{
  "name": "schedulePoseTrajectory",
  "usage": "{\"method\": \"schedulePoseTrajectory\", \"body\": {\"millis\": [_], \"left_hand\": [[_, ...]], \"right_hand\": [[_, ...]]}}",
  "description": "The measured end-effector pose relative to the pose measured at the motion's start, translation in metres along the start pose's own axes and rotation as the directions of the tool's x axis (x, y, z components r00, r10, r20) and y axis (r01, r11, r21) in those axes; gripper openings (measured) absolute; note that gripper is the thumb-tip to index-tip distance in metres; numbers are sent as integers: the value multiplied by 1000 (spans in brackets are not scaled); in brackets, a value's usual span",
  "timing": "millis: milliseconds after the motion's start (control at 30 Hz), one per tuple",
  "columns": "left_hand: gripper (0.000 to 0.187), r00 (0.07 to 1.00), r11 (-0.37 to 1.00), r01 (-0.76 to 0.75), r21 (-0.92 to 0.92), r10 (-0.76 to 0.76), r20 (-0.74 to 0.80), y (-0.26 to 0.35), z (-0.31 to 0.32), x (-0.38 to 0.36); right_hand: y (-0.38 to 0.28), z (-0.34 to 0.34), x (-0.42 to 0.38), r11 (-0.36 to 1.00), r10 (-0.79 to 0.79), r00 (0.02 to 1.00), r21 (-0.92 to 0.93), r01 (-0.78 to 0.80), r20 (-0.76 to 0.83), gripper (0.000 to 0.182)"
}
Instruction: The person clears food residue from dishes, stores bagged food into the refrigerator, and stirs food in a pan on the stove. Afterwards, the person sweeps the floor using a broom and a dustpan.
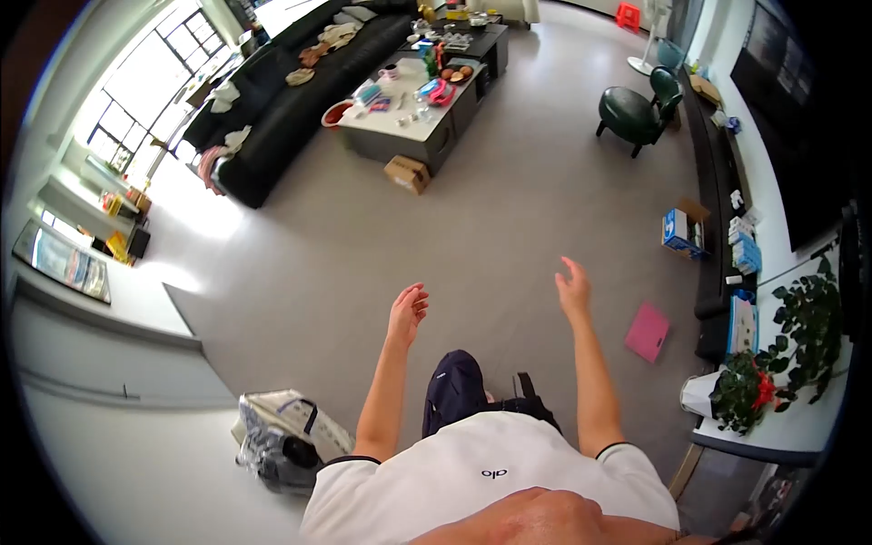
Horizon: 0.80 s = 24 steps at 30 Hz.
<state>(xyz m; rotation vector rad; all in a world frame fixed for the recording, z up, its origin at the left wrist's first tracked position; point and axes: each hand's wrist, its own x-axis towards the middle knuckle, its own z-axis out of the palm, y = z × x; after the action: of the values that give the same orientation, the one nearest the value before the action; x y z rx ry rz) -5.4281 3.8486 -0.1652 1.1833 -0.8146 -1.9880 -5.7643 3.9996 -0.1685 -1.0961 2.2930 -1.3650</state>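
Observation:
Both my hands reach out in mid-air over the grey floor. My left hand [409,312] has loosely curled, parted fingers and holds nothing. To the right, my right hand [573,287] is empty, with its index finger extended. The nearest thing to my right hand is a flat pink item [647,332] lying on the floor. Below my hands, a dark-clad knee [456,391] is raised in front of my white shirt.
A coffee table [386,136] with many items stands ahead, a cardboard box [407,174] beside it. A black sofa [282,118] is at left, a green chair [629,114] at right. Bags [286,436] sit lower left. Plants [743,391] and an open box [684,229] are at right.

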Motion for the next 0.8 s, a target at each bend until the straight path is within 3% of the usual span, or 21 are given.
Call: {"method": "schedulePoseTrajectory", "body": {"millis": [67,233,367,467,600,800], "left_hand": [[23,994,1000,-3,16,1,107,20,41,64],[22,980,995,7,100,-27,198,66,126,239],[21,967,978,-35,205,-19,255,122,219,363],[21,943,972,46,229,-118,312,149,299,434],[22,874,964,90,251,-197,445,162,400,551],[20,866,973,58,224,-161,473,184,559,731]], "right_hand": [[13,-9,50,978,171,983,132,-161,-67,38],[87,-13,194,863,399,899,405,-302,-179,36],[74,-28,311,740,607,763,508,-441,-222,35],[86,-33,376,840,474,816,448,-306,-330,34],[134,-50,461,824,533,744,447,-348,-403,33],[204,-98,646,785,592,631,536,-312,-501,31]]}}
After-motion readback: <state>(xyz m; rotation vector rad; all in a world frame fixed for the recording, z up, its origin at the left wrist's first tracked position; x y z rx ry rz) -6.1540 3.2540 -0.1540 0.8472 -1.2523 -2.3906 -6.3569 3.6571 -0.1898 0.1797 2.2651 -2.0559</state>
